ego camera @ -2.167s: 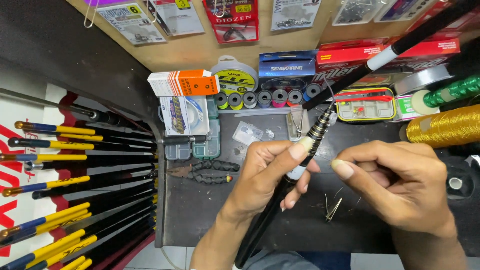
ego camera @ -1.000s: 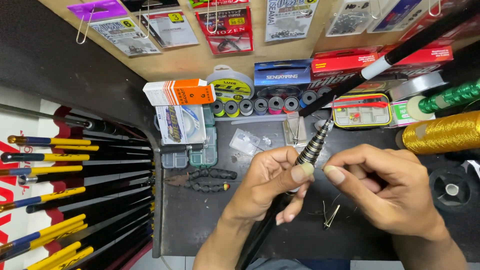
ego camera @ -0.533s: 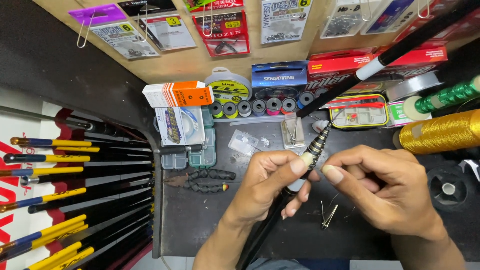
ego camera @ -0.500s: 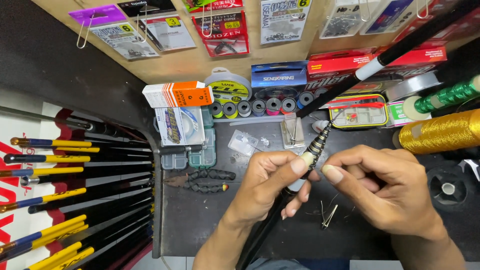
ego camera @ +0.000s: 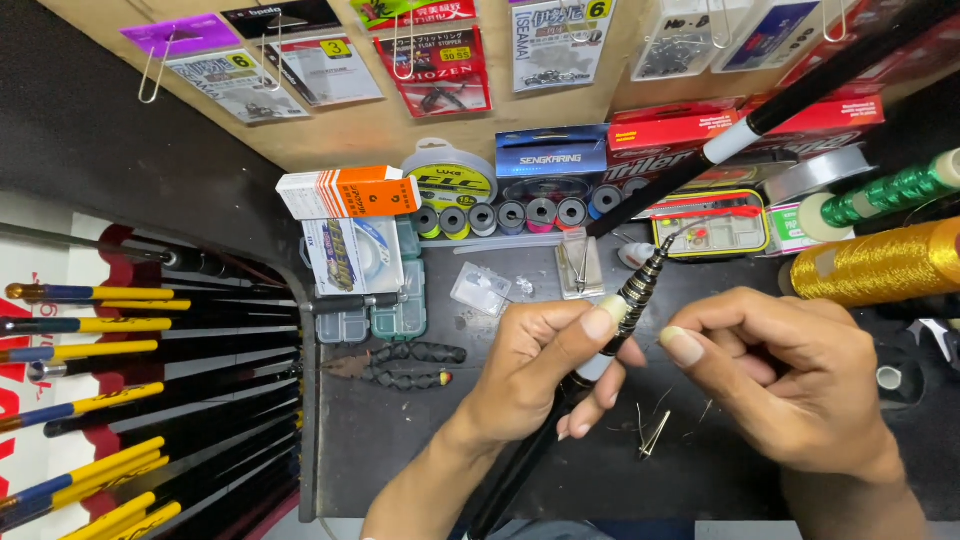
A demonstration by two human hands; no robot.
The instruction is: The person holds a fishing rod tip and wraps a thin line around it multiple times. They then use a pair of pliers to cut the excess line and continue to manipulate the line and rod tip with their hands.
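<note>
Landmark: the orange-and-white box [ego camera: 347,192] lying flat at the back of the dark surface [ego camera: 400,440]. Above it, a tan board [ego camera: 400,130] with hanging clear packets clipped on: a purple-topped packet [ego camera: 180,40] up and left of the box, a white-labelled one [ego camera: 325,65] straight above, a red-carded one [ego camera: 435,70] up and right, a white one with green corner [ego camera: 562,45] further right. Right of the box: a round yellow-green line spool [ego camera: 450,178], then a blue flat box [ego camera: 552,158], then red flat boxes [ego camera: 690,130]. Below the spool, a row of small thread bobbins [ego camera: 500,216]. Directly under the box, a blue-white sachet [ego camera: 352,255] lying on a clear compartment case [ego camera: 385,310]. Below that, dark pliers [ego camera: 395,365]. Far right of the box: a yellow-rimmed lure case [ego camera: 712,225], a green thread spool [ego camera: 880,195], a big gold thread spool [ego camera: 880,262]. Left of the box, a rack of yellow-blue-black rods [ego camera: 110,400].

Hands: left hand [ego camera: 535,365] enters from bottom centre, fingers curled round a black rod section [ego camera: 520,470], thumb pressed along its banded black-silver tip [ego camera: 640,288], which tilts up and to the right. Rod sits well right of the box and lower, over the surface. Right hand [ego camera: 800,375] enters from bottom right, fingers bunched, thumb and forefinger pinched together just right of the tip; what it pinches is too fine to tell. Small metal pins [ego camera: 650,435] lie on the surface between the hands.
</note>
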